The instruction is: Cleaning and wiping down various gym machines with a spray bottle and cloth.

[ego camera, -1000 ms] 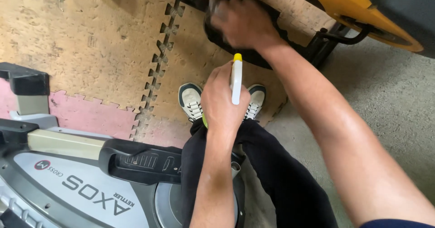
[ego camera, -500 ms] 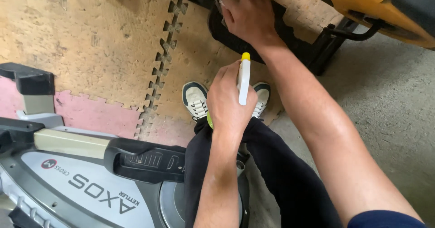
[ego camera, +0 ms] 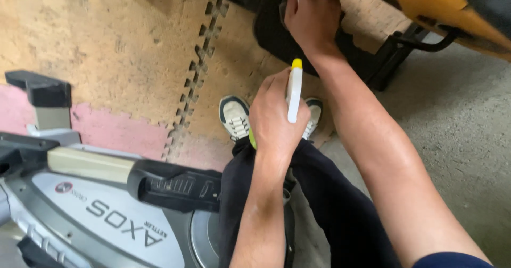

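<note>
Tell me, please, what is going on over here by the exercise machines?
A person stands on foam floor mats between two machines. Their left hand grips a white spray bottle with a yellow tip. Their right hand reaches forward and presses on the black base part of a yellow machine. A grey trainer sits at lower left.

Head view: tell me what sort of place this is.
Probably a gym or home workout room. Interlocking foam floor mats cover the ground, a grey exercise machine stands at lower left, and a black-and-yellow piece of equipment sits ahead.
</note>
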